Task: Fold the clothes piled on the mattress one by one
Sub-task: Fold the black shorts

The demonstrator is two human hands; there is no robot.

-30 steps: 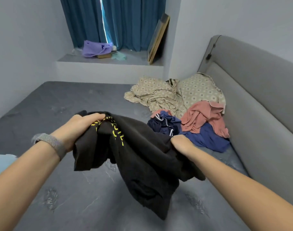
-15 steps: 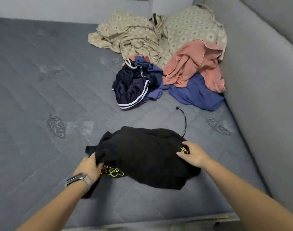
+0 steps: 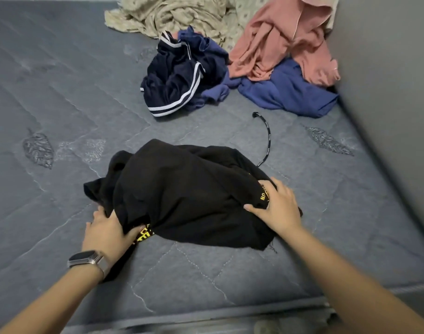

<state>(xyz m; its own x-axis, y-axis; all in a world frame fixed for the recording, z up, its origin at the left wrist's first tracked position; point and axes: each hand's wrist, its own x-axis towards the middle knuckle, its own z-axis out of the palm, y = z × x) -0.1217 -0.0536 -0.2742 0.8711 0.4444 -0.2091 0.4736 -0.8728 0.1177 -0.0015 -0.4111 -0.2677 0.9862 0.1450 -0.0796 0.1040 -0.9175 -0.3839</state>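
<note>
A crumpled black garment (image 3: 182,191) with yellow lettering lies on the grey mattress (image 3: 61,92) in front of me; its black drawstring (image 3: 266,138) trails off toward the pile. My left hand (image 3: 107,230), watch on the wrist, grips the garment's near left edge, fingers partly tucked under the cloth. At the garment's right side my right hand (image 3: 276,208) holds a fold by the yellow print. Behind lies the pile: navy shorts with white stripes (image 3: 174,85), a blue garment (image 3: 285,92) and a pink garment (image 3: 283,39).
Beige patterned bedding (image 3: 172,15) is heaped at the far side. A grey padded headboard (image 3: 386,80) walls off the right. The mattress's front edge (image 3: 206,312) runs just below my forearms. Bare mattress stretches to the left.
The black garment went from held up in the air to lying on the mattress. Both hands came down with it, and my view tilted down and closer.
</note>
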